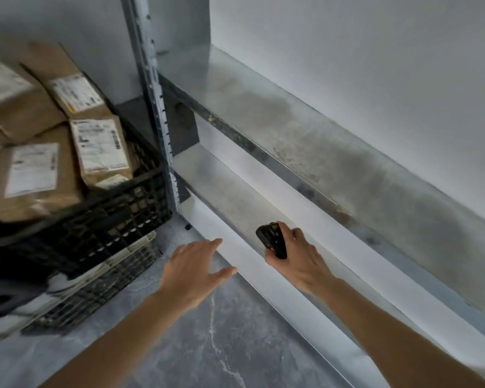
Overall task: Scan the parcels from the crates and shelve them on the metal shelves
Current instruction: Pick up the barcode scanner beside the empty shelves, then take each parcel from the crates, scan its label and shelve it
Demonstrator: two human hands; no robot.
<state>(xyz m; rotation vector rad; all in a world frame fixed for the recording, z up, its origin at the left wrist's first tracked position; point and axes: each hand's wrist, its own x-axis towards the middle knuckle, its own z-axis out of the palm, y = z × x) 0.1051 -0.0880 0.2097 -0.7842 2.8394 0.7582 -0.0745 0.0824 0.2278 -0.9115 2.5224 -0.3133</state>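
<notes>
My right hand [297,256] grips a black handheld scanner [272,239] just above the front of the lower metal shelf [235,197]. My left hand [193,267] is open with fingers spread, hovering over the floor beside that shelf's front lip and holding nothing. At the left, a black plastic crate [101,222] holds several brown paper parcels [37,180] with white labels. The upper metal shelf [305,133] is bare and stained.
A slotted metal upright [157,107] stands between the crate and the shelves. A second black crate [90,292] sits under the first. Grey marbled floor [207,331] lies below my arms. White wall runs behind the shelves.
</notes>
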